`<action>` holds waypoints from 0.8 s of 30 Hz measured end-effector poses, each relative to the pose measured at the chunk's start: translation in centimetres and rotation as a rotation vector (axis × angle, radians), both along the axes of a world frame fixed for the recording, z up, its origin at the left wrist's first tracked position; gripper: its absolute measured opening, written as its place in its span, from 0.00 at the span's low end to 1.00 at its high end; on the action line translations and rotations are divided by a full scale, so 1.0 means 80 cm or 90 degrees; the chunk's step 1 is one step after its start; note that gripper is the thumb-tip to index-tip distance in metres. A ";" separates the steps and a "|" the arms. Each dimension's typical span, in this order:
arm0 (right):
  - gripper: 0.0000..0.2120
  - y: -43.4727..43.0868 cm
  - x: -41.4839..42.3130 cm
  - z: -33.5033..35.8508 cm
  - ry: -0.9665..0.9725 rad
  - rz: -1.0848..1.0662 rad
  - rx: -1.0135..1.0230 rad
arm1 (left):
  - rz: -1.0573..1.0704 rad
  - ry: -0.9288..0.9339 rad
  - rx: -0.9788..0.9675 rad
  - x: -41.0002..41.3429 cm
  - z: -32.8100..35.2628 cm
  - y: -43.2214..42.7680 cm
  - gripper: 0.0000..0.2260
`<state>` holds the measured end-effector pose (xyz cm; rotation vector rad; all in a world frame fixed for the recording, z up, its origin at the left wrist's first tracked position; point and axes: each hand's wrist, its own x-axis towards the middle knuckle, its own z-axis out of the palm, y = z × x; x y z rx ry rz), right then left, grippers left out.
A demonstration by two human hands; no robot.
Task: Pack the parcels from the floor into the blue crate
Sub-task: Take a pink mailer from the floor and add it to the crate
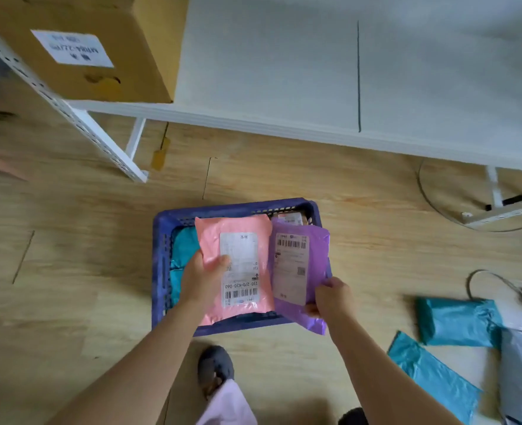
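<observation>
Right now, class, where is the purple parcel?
In the head view, the purple parcel is in the right hand over the right side of the blue crate, right of the pink parcel in the left hand.

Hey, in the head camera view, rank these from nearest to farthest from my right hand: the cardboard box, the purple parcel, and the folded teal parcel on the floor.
1. purple parcel: gripped by the right hand, over the blue crate.
2. folded teal parcel: on the floor, off to the right.
3. cardboard box: far away, upper left, on the white shelf.
</observation>
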<state>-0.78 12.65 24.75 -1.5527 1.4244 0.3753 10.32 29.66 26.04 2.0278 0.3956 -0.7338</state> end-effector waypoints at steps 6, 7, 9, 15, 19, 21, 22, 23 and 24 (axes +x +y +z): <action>0.11 0.040 0.053 -0.060 0.025 -0.041 0.039 | 0.072 0.020 -0.012 0.050 -0.050 0.052 0.04; 0.10 0.047 0.061 -0.071 0.032 -0.054 0.054 | 0.079 0.024 -0.006 0.055 -0.063 0.058 0.04; 0.09 0.059 0.078 -0.103 0.038 -0.081 0.093 | 0.100 0.033 0.007 0.065 -0.088 0.066 0.05; 0.13 0.074 0.128 -0.181 0.061 -0.210 0.186 | 0.145 0.026 0.012 0.095 -0.160 0.076 0.03; 0.12 0.078 0.153 -0.225 0.035 -0.337 0.249 | 0.214 0.013 0.014 0.111 -0.205 0.082 0.04; 0.13 0.078 0.170 -0.250 0.022 -0.371 0.288 | 0.247 -0.004 0.017 0.123 -0.227 0.084 0.07; 0.13 0.079 0.177 -0.262 0.008 -0.389 0.309 | 0.261 -0.010 0.014 0.128 -0.237 0.084 0.09; 0.13 0.080 0.184 -0.275 -0.002 -0.408 0.323 | 0.274 -0.015 0.011 0.133 -0.244 0.082 0.09; 0.13 0.082 0.186 -0.288 -0.011 -0.428 0.335 | 0.287 -0.018 0.011 0.138 -0.251 0.080 0.10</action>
